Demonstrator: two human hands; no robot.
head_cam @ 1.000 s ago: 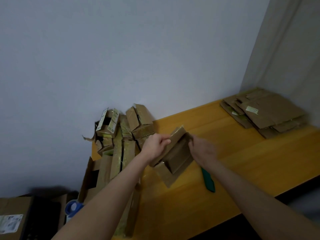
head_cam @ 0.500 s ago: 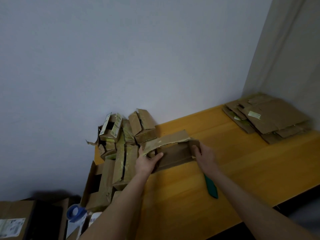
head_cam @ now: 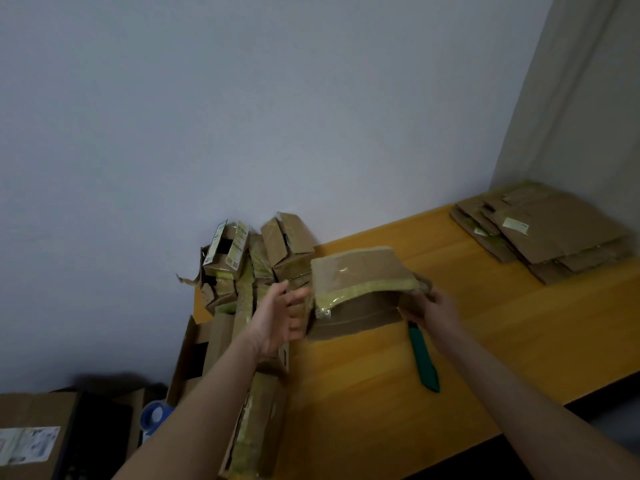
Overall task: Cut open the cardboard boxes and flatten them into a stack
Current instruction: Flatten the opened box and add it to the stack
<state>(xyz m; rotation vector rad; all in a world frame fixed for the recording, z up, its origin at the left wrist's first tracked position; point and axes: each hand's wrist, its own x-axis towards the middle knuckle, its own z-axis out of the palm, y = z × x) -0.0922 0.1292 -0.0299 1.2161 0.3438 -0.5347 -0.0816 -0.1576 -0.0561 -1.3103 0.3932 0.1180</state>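
A brown cardboard box (head_cam: 360, 292) with yellow-green tape lies on the wooden table (head_cam: 502, 334), its top flap lifted. My right hand (head_cam: 436, 310) grips the box's right end. My left hand (head_cam: 282, 320) hovers just left of the box with fingers spread, holding nothing. A green-handled cutter (head_cam: 424, 360) lies on the table under my right forearm. A stack of flattened cardboard (head_cam: 543, 230) sits at the table's far right corner.
A pile of uncut taped boxes (head_cam: 256, 268) crowds the table's left end against the wall. On the floor at lower left stand a large labelled carton (head_cam: 31, 438) and a blue tape roll (head_cam: 154, 415). The table's front edge runs at lower right.
The box has gone from held up in both hands to resting on the table. My left hand has let go and opened; the top flap has swung up.
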